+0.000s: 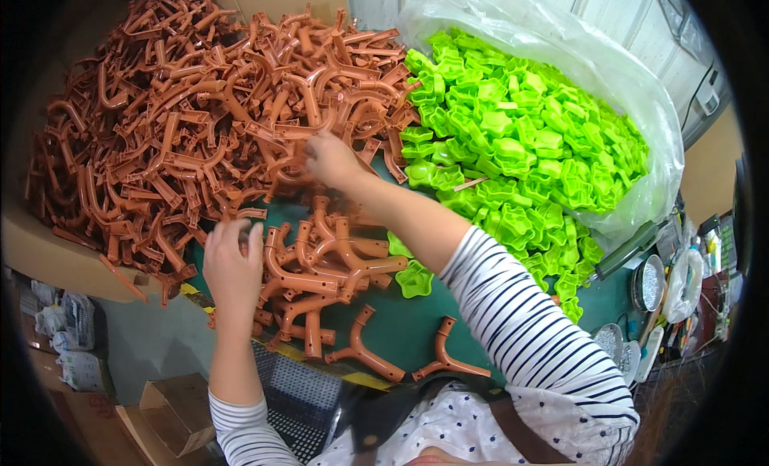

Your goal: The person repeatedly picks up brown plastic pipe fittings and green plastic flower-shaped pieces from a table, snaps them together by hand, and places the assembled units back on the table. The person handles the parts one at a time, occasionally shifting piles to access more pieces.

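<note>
My right hand (332, 160) reaches into the front of a large heap of glossy brown plastic branch-shaped pieces (184, 145). Its fingers are curled in against the pieces; what they grip is partly hidden and blurred. At the heap's near edge is my left hand (231, 266), raised with bent fingers apart, close to one brown piece's end. Between the hands and my body lies a smaller stack of brown Y-shaped pieces (320, 262) with tube-like ends and small holes. Two single Y-shaped pieces, one on the left (367, 346) and another on the right (450, 358), lie nearer me on the green tabletop (400, 326).
Bright green star-like plastic pieces (521, 137) spill from a clear plastic bag (649, 89) at right. One loose green piece (414, 279) lies beside the brown stack. A dark-green-handled tool (629, 251) and metal bowls (649, 282) sit far right. Cardboard boxes (172, 414) stand lower left.
</note>
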